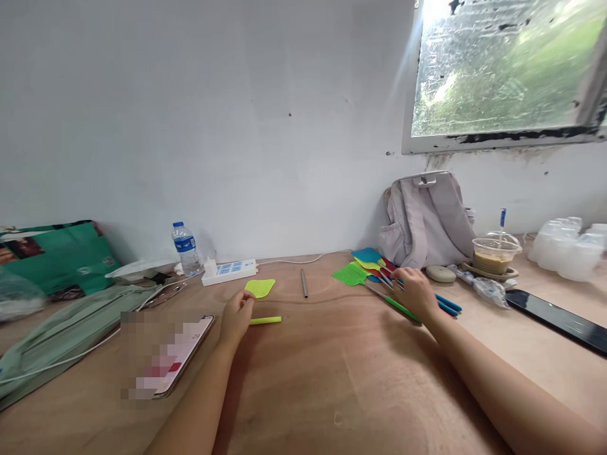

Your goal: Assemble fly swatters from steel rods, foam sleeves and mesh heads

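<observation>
My left hand (236, 315) rests on the wooden table (322, 385), fingers curled, pinching the near end of a yellow-green plastic handle (266, 320). A loose yellow-green swatter head (260, 287) lies just beyond it, and a short metal rod (304, 282) lies further right. My right hand (415, 292) lies over a pile of coloured fly swatters (365, 268) in green, yellow, blue and red, its fingers closed around their handles (446, 304).
A phone (177, 357) lies at the left, beside a grey-green bag (71, 328) with a white cable. Behind stand a water bottle (185, 248), a power strip (229, 271), a backpack (424, 218), an iced drink cup (493, 256), white containers (566, 249) and a dark tablet (559, 319).
</observation>
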`<state>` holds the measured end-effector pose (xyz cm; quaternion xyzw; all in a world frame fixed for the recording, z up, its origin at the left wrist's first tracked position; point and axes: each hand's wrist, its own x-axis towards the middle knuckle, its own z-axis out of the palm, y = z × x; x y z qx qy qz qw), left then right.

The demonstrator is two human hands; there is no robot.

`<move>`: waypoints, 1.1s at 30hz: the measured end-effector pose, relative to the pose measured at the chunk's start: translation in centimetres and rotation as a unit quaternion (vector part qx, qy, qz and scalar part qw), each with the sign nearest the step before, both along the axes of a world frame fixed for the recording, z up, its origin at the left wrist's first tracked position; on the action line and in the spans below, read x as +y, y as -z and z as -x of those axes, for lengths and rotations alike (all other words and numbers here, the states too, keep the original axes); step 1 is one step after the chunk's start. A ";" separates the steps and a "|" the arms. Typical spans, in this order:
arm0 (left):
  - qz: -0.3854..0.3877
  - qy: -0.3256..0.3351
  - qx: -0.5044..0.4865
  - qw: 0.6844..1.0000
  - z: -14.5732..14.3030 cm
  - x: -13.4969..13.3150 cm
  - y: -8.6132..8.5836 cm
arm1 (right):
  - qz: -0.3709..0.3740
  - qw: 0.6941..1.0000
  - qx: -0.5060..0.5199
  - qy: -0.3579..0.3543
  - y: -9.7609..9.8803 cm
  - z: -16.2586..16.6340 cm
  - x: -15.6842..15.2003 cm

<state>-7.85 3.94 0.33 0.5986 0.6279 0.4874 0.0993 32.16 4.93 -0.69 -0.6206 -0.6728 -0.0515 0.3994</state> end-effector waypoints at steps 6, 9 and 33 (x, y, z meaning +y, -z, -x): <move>0.102 0.170 0.208 0.958 -0.7 -0.2 1.2 | 0.032 0.957 -0.163 -0.239 1.6 10.5 -1.0; 0.120 0.202 0.197 0.952 -0.9 -0.4 1.7 | 0.055 0.953 -0.161 -0.250 1.9 15.5 -1.1; 0.036 0.281 -0.226 0.932 -7.9 -3.1 1.0 | 0.128 0.987 -0.063 -0.068 0.8 15.0 3.3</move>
